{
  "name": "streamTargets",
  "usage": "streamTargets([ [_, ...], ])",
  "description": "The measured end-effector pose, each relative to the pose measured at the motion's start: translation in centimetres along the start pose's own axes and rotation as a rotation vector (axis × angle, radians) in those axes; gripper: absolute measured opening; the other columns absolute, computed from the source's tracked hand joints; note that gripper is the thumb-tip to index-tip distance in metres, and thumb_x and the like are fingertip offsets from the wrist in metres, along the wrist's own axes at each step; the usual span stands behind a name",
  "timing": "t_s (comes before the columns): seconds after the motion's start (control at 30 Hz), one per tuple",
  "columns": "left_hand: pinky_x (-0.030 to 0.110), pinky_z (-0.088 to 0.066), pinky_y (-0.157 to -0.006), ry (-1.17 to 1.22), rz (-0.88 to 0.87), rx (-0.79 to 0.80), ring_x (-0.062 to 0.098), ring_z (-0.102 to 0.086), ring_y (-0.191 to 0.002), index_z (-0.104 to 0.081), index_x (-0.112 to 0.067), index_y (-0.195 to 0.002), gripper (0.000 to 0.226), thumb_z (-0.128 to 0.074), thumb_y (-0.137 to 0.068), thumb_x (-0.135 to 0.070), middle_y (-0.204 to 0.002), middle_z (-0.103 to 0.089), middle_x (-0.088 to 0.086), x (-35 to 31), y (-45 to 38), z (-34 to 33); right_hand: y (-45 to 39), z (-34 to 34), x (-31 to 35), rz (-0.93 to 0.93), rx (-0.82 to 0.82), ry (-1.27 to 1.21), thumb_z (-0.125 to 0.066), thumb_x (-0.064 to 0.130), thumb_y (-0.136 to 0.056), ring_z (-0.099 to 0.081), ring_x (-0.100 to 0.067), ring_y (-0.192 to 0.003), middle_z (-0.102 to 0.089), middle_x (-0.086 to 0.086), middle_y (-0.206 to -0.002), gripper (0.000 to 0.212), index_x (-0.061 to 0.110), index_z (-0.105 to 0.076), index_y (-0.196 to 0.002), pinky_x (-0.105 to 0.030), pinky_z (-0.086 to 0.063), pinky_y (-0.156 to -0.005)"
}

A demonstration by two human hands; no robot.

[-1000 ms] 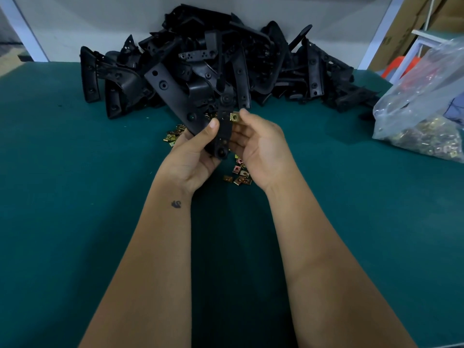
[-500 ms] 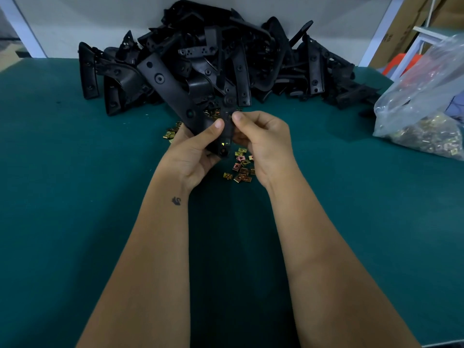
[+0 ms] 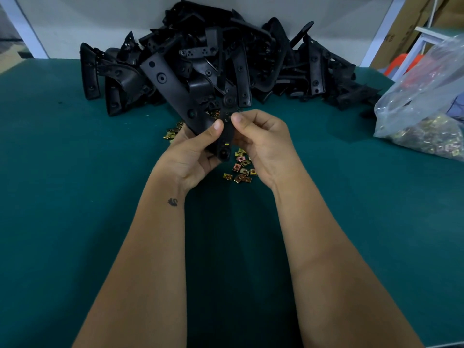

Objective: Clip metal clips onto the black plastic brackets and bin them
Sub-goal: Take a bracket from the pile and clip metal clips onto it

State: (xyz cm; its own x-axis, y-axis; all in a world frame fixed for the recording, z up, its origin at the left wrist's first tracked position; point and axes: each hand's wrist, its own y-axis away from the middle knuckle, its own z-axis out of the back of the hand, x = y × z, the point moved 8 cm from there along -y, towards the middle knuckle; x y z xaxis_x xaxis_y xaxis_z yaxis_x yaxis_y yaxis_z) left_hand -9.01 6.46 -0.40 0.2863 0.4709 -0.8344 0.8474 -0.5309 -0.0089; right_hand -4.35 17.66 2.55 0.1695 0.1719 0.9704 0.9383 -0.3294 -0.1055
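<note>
Both hands hold one black plastic bracket (image 3: 227, 136) above the green surface (image 3: 75, 197). Left hand (image 3: 193, 151) fingers wrap its lower part; right hand (image 3: 261, 141) pinches its upper edge. Loose metal clips (image 3: 241, 169) lie beneath; bracket pile (image 3: 213, 61) beyond.

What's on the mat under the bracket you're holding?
Loose metal clips lie on the green mat below the held bracket; more show beside the left hand. Anything beneath the hands is hidden.

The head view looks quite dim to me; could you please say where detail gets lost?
Head view: dim overall; the bracket pile merges into one black mass, the bracket between left hand and right hand hides its clip, and wide-angle bending curves the table edge.
</note>
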Motion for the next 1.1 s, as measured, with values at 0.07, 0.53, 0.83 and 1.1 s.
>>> streamTargets([
  [0.07,0.030,-0.059,-0.074,-0.001,-0.009,-0.012,0.017,-0.070,-0.094,-0.060,-0.019,-0.100,0.027,-0.069,-0.075,-0.020,-0.102,-0.072,0.002,0.0,0.0,0.1,-0.1,0.1,0.0,0.015,-0.027,0.045,-0.069,0.005,-0.088,-0.062,-0.031,-0.090,-0.066,-0.020,-0.092,0.009,0.009,-0.068,-0.079,-0.055,-0.050,-0.099],
  [0.53,0.026,-0.057,-0.073,0.004,-0.029,0.031,0.017,-0.069,-0.099,-0.058,-0.016,-0.103,0.029,-0.068,-0.075,-0.016,-0.103,-0.071,0.002,0.1,0.0,-0.4,-0.3,0.1,-0.2,-0.036,0.048,0.057,-0.068,0.007,-0.089,-0.057,-0.027,-0.080,-0.060,-0.013,-0.078,0.022,0.011,-0.061,-0.068,-0.043,-0.051,-0.086],
  [0.83,0.030,-0.059,-0.079,0.194,-0.052,0.000,0.017,-0.070,-0.097,-0.063,-0.013,-0.105,0.027,-0.066,-0.078,-0.017,-0.103,-0.073,0.004,0.3,-0.1,-0.9,-0.3,-1.0,0.4,0.044,0.032,0.050,-0.067,0.014,-0.092,-0.059,-0.022,-0.085,-0.065,-0.009,-0.083,0.016,0.011,-0.068,-0.076,-0.041,-0.050,-0.092],
  [1.1,0.024,-0.056,-0.065,0.320,-0.015,-0.028,0.013,-0.070,-0.079,-0.062,-0.006,-0.109,0.034,-0.062,-0.081,-0.025,-0.091,-0.073,0.006,0.8,-0.1,-0.8,-0.4,-0.8,0.0,0.006,0.028,-0.102,-0.038,0.032,-0.105,-0.070,-0.016,-0.077,-0.075,-0.007,-0.085,0.043,0.007,-0.071,-0.096,-0.026,-0.056,-0.071],
])
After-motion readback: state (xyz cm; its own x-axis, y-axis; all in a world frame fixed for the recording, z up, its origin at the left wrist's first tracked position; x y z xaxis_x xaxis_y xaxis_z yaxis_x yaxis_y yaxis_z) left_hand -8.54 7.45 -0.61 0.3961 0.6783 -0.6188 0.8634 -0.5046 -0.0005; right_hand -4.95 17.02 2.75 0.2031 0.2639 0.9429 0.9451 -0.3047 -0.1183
